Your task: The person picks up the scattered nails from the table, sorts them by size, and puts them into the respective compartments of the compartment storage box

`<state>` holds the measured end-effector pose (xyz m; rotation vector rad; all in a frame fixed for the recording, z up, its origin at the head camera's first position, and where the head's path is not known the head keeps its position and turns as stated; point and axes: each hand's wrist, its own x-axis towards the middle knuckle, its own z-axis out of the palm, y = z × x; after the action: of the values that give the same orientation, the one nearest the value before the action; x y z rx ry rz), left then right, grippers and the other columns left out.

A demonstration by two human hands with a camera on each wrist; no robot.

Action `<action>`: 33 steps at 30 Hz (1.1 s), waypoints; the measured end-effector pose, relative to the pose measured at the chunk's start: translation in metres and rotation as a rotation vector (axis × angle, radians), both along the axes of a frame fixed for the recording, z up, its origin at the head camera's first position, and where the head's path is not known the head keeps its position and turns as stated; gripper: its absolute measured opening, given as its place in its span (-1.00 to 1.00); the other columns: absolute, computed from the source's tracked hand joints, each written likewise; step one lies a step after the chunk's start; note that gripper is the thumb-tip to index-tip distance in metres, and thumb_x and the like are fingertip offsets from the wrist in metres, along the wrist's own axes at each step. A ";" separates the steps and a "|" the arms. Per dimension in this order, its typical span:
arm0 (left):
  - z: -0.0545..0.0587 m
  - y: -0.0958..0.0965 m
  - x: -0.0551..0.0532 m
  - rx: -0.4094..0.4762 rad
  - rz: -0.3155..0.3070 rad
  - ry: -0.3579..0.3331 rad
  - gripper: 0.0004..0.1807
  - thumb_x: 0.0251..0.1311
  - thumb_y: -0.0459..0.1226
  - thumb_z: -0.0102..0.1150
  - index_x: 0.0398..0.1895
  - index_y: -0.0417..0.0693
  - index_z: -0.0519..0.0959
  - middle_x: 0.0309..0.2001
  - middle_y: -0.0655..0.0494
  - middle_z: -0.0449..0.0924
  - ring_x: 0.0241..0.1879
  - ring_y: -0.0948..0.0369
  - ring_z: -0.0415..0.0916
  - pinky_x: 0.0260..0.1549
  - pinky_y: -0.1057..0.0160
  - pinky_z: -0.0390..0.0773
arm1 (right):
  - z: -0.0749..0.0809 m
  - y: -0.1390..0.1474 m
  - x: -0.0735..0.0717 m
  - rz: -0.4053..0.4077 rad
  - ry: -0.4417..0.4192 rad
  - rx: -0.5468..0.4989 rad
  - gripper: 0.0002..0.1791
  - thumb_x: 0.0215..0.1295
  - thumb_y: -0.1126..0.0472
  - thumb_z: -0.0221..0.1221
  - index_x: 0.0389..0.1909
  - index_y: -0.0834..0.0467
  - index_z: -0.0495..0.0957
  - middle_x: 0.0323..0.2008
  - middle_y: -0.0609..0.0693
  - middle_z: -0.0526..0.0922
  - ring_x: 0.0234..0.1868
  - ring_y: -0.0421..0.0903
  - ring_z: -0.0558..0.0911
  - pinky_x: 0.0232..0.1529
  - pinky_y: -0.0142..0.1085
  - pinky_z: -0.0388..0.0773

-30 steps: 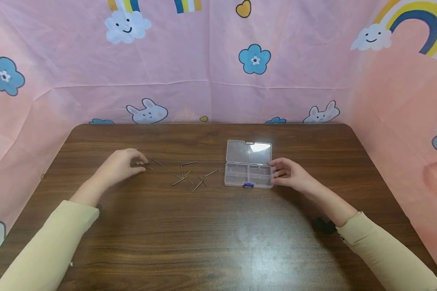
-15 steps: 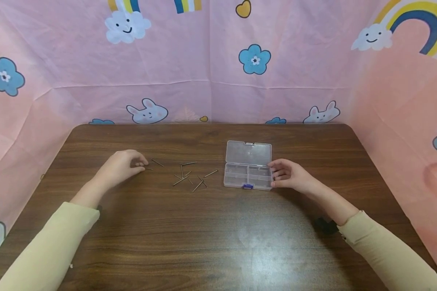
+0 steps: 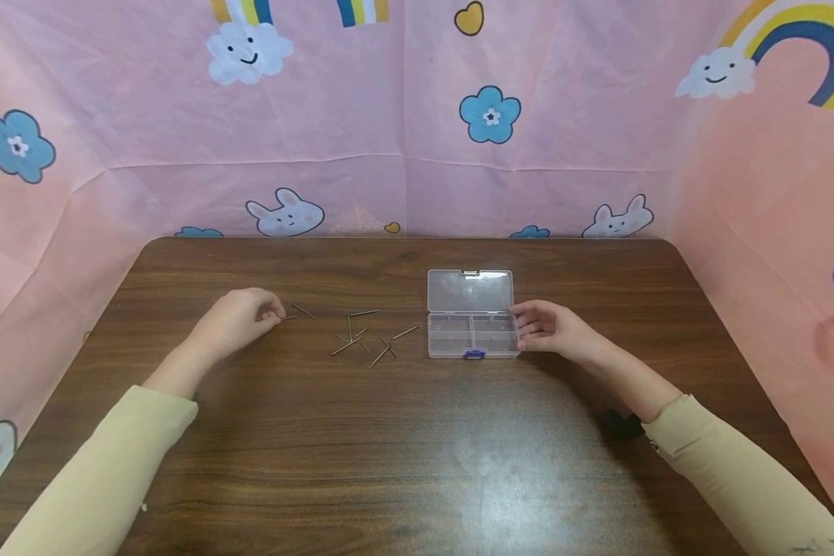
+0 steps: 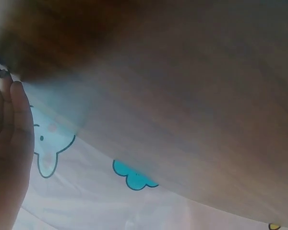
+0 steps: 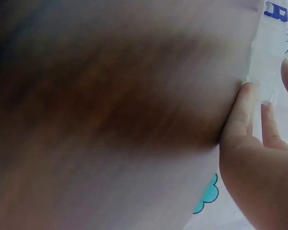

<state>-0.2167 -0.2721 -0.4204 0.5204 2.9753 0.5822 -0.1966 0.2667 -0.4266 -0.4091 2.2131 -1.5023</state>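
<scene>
In the head view, my left hand (image 3: pixel 242 318) pinches a thin nail (image 3: pixel 289 317) between thumb and fingertips at the left of the table. Another nail (image 3: pixel 303 311) lies just past those fingertips. My right hand (image 3: pixel 552 330) holds the right end of a clear plastic box (image 3: pixel 450 347), its fingers bent at the back corner and the thumb by the front one. The box's lid (image 3: pixel 469 292) is swung back, and dividers part its inside; a blue latch (image 3: pixel 475 354) sits at the front. In the right wrist view, fingertips (image 5: pixel 248 88) meet the box's end.
Between hand and box, several loose nails (image 3: pixel 350 340) lie scattered, some crossing. All of this is on a dark wood-grain table (image 3: pixel 361 463). Pink patterned cloth (image 3: pixel 361 93) hangs along the back and sides.
The left fingers have closed on the nail and tilted it a little. The box has shifted and turned slightly under the right hand. The view has moved a little sideways.
</scene>
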 end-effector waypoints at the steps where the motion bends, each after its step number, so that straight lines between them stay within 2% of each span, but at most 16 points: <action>1: 0.000 0.001 0.000 -0.004 0.001 0.002 -0.92 0.38 -0.40 0.27 -0.19 -0.21 0.73 -0.15 -0.14 0.78 -0.16 -0.02 0.69 -0.04 -0.15 0.69 | 0.000 0.000 0.000 -0.001 -0.002 -0.002 -0.35 0.39 0.47 0.29 0.45 0.44 0.33 0.16 0.42 0.50 0.01 -0.24 0.66 0.07 -0.51 0.65; 7: 0.004 0.008 0.002 0.008 0.017 0.033 -0.89 0.39 -0.39 0.25 -0.18 -0.19 0.75 -0.13 -0.13 0.79 -0.14 -0.03 0.71 -0.04 -0.14 0.69 | -0.001 0.000 0.000 0.007 -0.015 -0.011 -0.35 0.40 0.47 0.27 0.47 0.43 0.31 0.14 0.38 0.49 0.00 -0.22 0.64 0.07 -0.51 0.64; 11: 0.009 0.014 0.002 0.067 0.048 0.067 -0.88 0.38 -0.38 0.24 -0.17 -0.17 0.76 -0.15 -0.11 0.80 -0.15 0.00 0.70 -0.08 -0.09 0.68 | -0.001 -0.001 -0.001 0.021 -0.019 -0.025 -0.36 0.42 0.49 0.24 0.47 0.44 0.28 0.13 0.38 0.48 0.01 -0.21 0.63 0.08 -0.51 0.64; 15: 0.012 0.024 0.001 0.123 0.049 0.065 -0.86 0.38 -0.39 0.23 -0.15 -0.20 0.76 -0.16 -0.12 0.80 -0.17 0.02 0.70 -0.10 -0.03 0.68 | -0.001 -0.001 -0.001 0.032 -0.021 -0.040 -0.36 0.43 0.51 0.22 0.47 0.45 0.27 0.12 0.39 0.48 0.00 -0.20 0.64 0.08 -0.51 0.64; 23: 0.012 0.058 -0.002 0.182 0.007 0.041 -0.89 0.36 -0.42 0.26 -0.17 -0.19 0.76 -0.22 -0.07 0.77 -0.23 0.09 0.64 -0.15 0.11 0.63 | -0.003 0.000 -0.002 0.033 -0.034 -0.041 -0.35 0.44 0.50 0.21 0.49 0.44 0.25 0.11 0.35 0.48 0.00 -0.20 0.62 0.08 -0.51 0.64; 33: 0.011 0.099 -0.009 0.234 -0.046 0.055 -0.90 0.30 -0.42 0.30 -0.20 -0.20 0.76 -0.26 -0.02 0.74 -0.26 0.11 0.62 -0.19 0.19 0.62 | -0.002 0.001 0.002 0.027 -0.034 -0.020 -0.34 0.44 0.46 0.23 0.50 0.41 0.24 0.14 0.34 0.46 0.04 -0.15 0.57 0.09 -0.53 0.61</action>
<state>-0.2261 -0.1729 -0.4093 0.6285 2.9534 0.9323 -0.1950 0.2674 -0.4290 -0.4143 2.1596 -1.5076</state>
